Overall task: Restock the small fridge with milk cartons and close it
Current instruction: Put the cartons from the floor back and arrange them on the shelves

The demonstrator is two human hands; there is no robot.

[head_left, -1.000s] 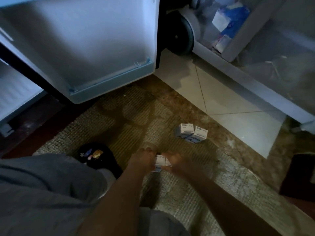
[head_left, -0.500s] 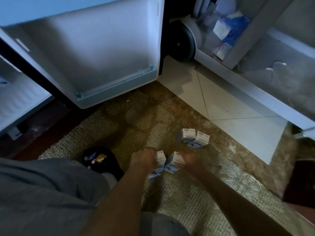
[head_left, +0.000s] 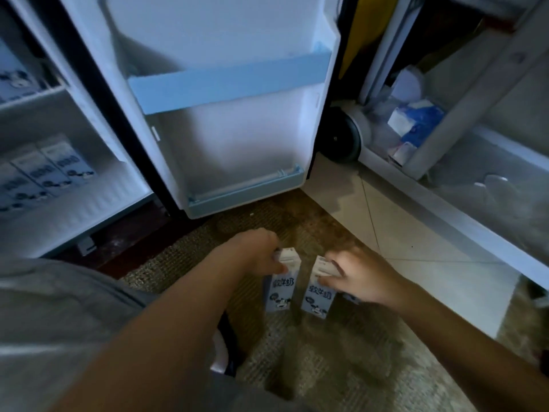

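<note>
My left hand (head_left: pixel 258 254) grips the top of one blue-and-white milk carton (head_left: pixel 281 288), held upright above the rug. My right hand (head_left: pixel 358 273) grips a second carton (head_left: pixel 318 297) beside it, with part of another carton showing under its palm. The small fridge stands open: its door (head_left: pixel 225 120) swings out ahead of me, with a blue shelf rail. Inside the fridge (head_left: pixel 74 203) at the left, several matching cartons (head_left: pixel 44 171) lie on the lower shelf and more stand on the shelf above.
A woven rug (head_left: pixel 326 367) covers the floor under my hands, with pale tiles (head_left: pixel 416 257) to the right. A wheeled white cart (head_left: pixel 421 129) with packets stands at the back right, its black wheel (head_left: pixel 341 138) beside the door. My grey-clad knee (head_left: pixel 59 322) fills the lower left.
Both hands have lifted a carton each off the rug and moved apart. The view has tilted up, so the fridge interior and door shelf show. The two cartons on the rug are out of sight.
</note>
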